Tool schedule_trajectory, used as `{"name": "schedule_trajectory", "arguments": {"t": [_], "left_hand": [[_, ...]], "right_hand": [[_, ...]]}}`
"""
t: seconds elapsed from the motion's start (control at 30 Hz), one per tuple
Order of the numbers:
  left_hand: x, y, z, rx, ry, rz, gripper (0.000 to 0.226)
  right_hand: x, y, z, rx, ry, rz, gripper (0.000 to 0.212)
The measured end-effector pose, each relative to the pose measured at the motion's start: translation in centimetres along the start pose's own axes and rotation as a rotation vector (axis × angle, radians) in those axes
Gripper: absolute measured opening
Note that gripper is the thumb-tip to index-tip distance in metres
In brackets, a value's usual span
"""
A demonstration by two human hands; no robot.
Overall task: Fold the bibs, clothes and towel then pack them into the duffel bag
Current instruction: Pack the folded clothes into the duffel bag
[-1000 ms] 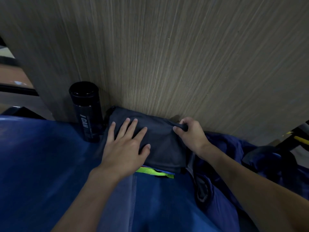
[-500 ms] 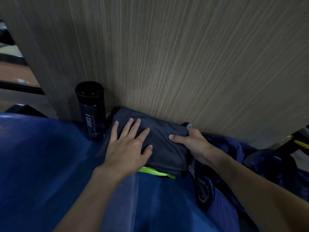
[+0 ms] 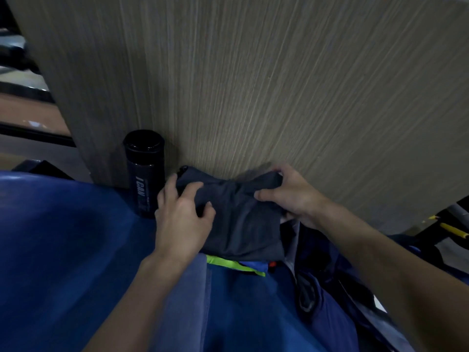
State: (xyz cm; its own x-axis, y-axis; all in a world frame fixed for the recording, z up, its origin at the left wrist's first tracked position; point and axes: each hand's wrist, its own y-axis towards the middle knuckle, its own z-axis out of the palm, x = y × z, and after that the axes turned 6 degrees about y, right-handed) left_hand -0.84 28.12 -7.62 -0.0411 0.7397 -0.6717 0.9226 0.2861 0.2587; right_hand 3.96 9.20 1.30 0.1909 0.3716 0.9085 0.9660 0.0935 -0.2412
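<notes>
A folded dark grey garment [image 3: 243,224] lies against the wooden panel, on top of a folded blue item with a neon-green strip [image 3: 236,265]. My left hand [image 3: 182,214] grips the garment's left edge with curled fingers. My right hand [image 3: 289,196] pinches its upper right corner, thumb on top, and the cloth bunches between both hands. The open blue duffel bag [image 3: 327,288] sits to the right, partly under my right forearm.
A black bottle [image 3: 144,174] stands upright just left of the garment, close to my left hand. A tall wood-grain panel [image 3: 253,85] rises right behind. Blue padded surface [image 3: 63,250] spreads to the left. Dark frame parts with a yellow piece [image 3: 454,231] lie at far right.
Both hands went from lying flat on the folded garment to curling round its edges; the cloth now bunches and lifts at its upper right corner.
</notes>
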Motion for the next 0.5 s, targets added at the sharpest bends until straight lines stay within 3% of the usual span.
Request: {"name": "schedule_trajectory", "arguments": {"t": [0.13,0.3,0.4,0.5], "left_hand": [[0.0,0.4,-0.9,-0.046,-0.313,-0.107,0.030],[-0.3,0.8,-3.6,0.110,-0.891,-0.395,0.033],[0.4,0.8,-4.0,0.135,-0.827,-0.362,0.019],[2.0,0.7,-2.9,0.189,-0.582,-0.320,0.071]], "right_hand": [[3.2,0.8,3.4,0.030,0.072,0.021,0.039],[5.5,1.4,8.3,0.124,0.165,0.025,0.026],[4.7,1.4,10.0,0.216,0.146,-0.013,0.020],[3.3,1.8,10.3,0.173,0.176,-0.106,0.042]]}}
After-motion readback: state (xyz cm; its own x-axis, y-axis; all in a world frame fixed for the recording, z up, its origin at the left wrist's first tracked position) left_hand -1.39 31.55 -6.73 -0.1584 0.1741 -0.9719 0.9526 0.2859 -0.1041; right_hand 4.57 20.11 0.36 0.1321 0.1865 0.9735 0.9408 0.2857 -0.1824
